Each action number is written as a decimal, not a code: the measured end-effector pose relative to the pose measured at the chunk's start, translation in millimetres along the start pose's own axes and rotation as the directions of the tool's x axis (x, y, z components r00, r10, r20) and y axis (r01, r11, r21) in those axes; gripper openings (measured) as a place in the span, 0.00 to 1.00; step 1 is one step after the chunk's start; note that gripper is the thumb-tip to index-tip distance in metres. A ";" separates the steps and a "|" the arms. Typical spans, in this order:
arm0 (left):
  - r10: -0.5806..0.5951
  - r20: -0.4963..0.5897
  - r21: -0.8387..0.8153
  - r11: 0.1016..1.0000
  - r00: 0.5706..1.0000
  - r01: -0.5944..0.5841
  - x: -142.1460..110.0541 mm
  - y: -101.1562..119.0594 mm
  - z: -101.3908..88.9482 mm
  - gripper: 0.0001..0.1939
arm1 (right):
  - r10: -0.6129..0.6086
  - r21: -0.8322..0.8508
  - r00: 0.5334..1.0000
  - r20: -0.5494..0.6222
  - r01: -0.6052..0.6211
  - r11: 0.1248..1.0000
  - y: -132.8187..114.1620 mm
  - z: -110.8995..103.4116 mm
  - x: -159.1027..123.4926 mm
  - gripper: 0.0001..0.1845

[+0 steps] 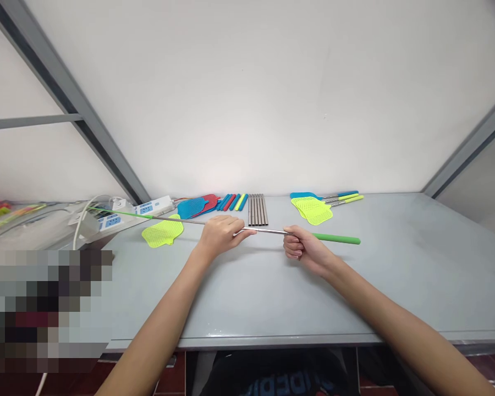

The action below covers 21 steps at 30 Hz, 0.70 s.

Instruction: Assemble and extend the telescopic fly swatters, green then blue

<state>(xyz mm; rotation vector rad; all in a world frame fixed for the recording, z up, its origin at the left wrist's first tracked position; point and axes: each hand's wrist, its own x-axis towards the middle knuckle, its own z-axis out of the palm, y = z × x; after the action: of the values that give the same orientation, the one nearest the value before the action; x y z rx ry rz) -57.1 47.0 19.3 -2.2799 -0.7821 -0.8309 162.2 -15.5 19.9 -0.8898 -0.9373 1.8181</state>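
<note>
An extended telescopic fly swatter (268,231) stretches across the middle, above the table. My right hand (307,250) is closed round it just beside its green handle, which sticks out to the right. Further left, my left hand (220,236) grips the thin metal rod, thumb lying along it. The green swatter head is seen edge-on at the far left end, over the power strips. Behind my hands lie a row of metal tubes (258,210) and several coloured handle grips (233,202). A loose yellow swatter head (163,231) lies left of my left hand.
Blue and red swatter heads (192,207) lie at the back. Fly swatters with yellow and blue heads (313,210) are grouped back right. White power strips (152,206) and cables crowd the left side. A wall and grey frame posts (107,151) bound the table (272,302).
</note>
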 end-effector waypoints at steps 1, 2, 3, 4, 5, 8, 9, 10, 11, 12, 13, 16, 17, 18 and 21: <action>-0.001 -0.002 0.000 1.000 1.000 0.001 -0.2 -0.2 0.0 0.20 | -0.001 -0.002 1.000 -0.001 0.001 1.000 -0.1 0.1 -0.1 0.19; -0.001 -0.004 0.001 1.000 1.000 0.001 -0.5 -0.3 0.0 0.20 | -0.001 -0.004 1.000 -0.002 0.001 1.000 -0.2 0.2 -0.2 0.19; -0.002 -0.006 0.002 1.000 1.000 0.002 -0.7 -0.5 0.0 0.20 | -0.001 -0.006 1.000 -0.002 0.001 1.000 -0.4 0.3 -0.3 0.19; -0.003 -0.008 0.002 1.000 1.000 0.003 -0.8 -0.7 0.0 0.20 | 0.000 -0.008 1.000 -0.001 0.000 1.000 -0.6 0.3 -0.4 0.19; -0.004 -0.009 0.001 1.000 1.000 0.004 -0.8 -0.8 -0.1 0.21 | 0.000 -0.010 1.000 -0.001 0.000 1.000 -0.9 0.2 -0.4 0.19; -0.003 -0.006 -0.006 1.000 1.000 0.003 -0.1 -1.1 -0.9 0.20 | -0.003 -0.015 1.000 -0.002 0.003 1.000 -2.1 -0.6 -0.5 0.19; -0.003 -0.004 -0.007 1.000 1.000 0.002 0.3 -1.1 -1.2 0.20 | -0.004 -0.017 1.000 -0.004 0.004 1.000 -2.5 -1.0 -0.6 0.19; -0.002 -0.002 -0.007 1.000 1.000 0.002 0.7 -1.1 -1.6 0.20 | -0.005 -0.019 1.000 -0.004 0.004 1.000 -2.8 -1.6 -0.6 0.19; 0.000 -0.002 -0.006 1.000 1.000 0.000 1.0 -1.1 -1.9 0.20 | -0.006 -0.021 1.000 -0.005 0.006 1.000 -3.0 -2.2 -0.7 0.19; 0.000 -0.002 -0.003 1.000 1.000 0.000 1.3 -1.2 -2.2 0.20 | -0.008 -0.023 1.000 -0.005 0.007 1.000 -3.2 -2.9 -0.7 0.19; -0.001 -0.002 0.000 1.000 1.000 0.001 1.4 -1.3 -2.5 0.20 | -0.009 -0.025 1.000 -0.005 0.009 1.000 -3.4 -3.5 -0.7 0.19; -0.008 0.003 0.004 1.000 1.000 0.008 1.2 -1.9 -2.7 0.21 | -0.014 -0.031 1.000 -0.004 0.014 0.999 -3.8 -4.9 -0.5 0.19; -0.010 0.006 0.004 1.000 1.000 0.010 1.1 -2.1 -2.7 0.21 | -0.014 -0.033 1.000 -0.004 0.014 0.999 -4.0 -5.2 -0.6 0.19; -0.013 0.009 0.003 1.000 1.000 0.013 0.9 -2.3 -2.7 0.21 | -0.015 -0.035 1.000 -0.003 0.015 0.999 -4.2 -5.2 -0.6 0.19; -0.019 0.016 -0.004 1.000 1.000 0.020 0.9 -2.5 -3.1 0.21 | -0.019 -0.040 1.000 -0.003 0.019 0.999 -5.1 -5.1 -1.2 0.19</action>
<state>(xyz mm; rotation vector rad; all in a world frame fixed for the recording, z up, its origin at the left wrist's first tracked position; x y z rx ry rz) -59.4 46.8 22.7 -2.2884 -0.8116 -0.8249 168.9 -13.7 22.2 -0.9050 -0.9796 1.7866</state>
